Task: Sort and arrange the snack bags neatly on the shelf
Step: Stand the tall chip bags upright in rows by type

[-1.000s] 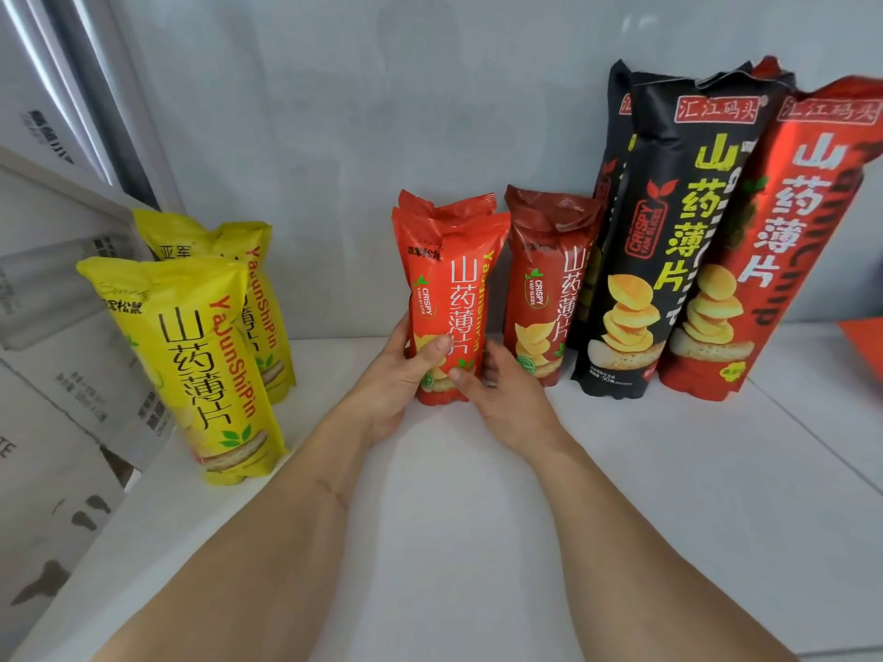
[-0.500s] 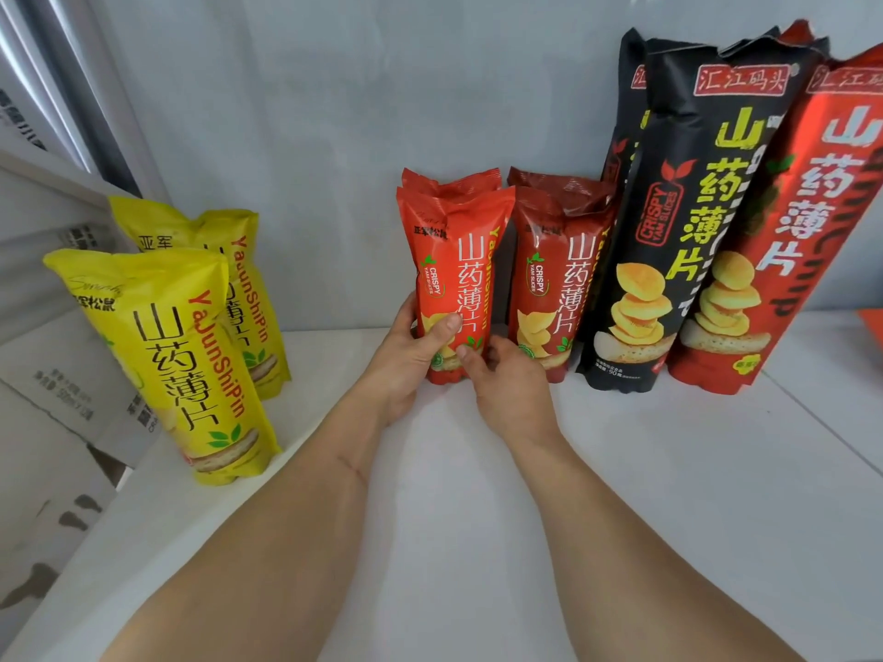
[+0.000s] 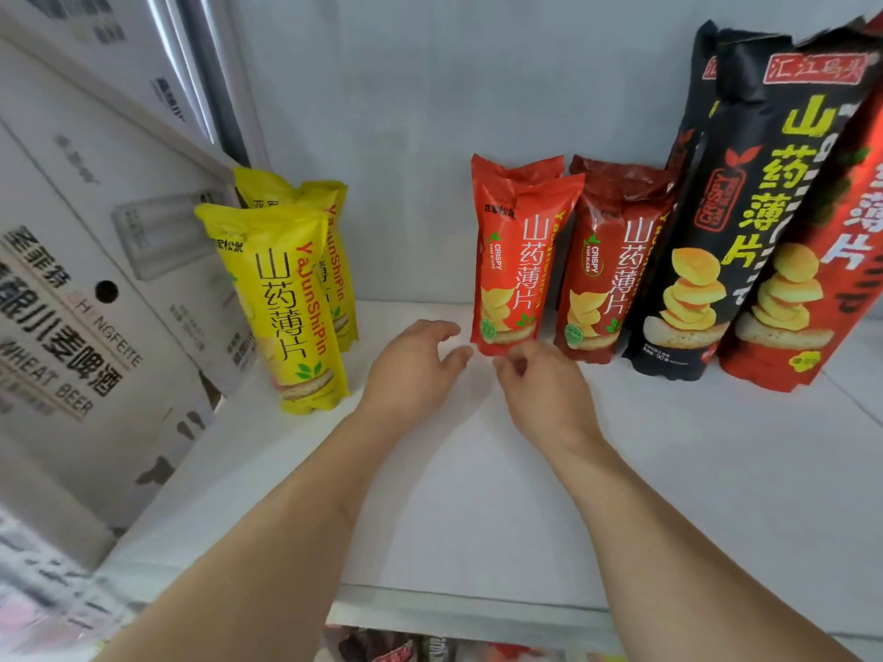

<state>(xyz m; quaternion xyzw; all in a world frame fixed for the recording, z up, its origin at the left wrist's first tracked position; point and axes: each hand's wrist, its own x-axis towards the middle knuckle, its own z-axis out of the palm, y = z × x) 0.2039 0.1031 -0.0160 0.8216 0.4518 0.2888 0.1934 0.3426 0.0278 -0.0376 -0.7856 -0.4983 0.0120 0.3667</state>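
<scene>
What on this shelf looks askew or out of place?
The front yellow bag leans, its top tilted left. The tall black bag and tall red bag slant too. The small orange-red bag stands nearly upright.

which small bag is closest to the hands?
The bright red bag, upright just beyond both hands' fingertips. The darker red bag stands to its right; the yellow bags stand apart on the left.

Both hands hover over the white shelf (image 3: 478,494), holding nothing: the left hand (image 3: 411,375) with fingers loosely spread, the right hand (image 3: 540,389) loosely curled, just near of the orange-red bag (image 3: 518,265). A dark red bag (image 3: 607,269) stands beside it on the right, tall black bags (image 3: 755,207) farther right, and yellow bags (image 3: 286,303) at left.
</scene>
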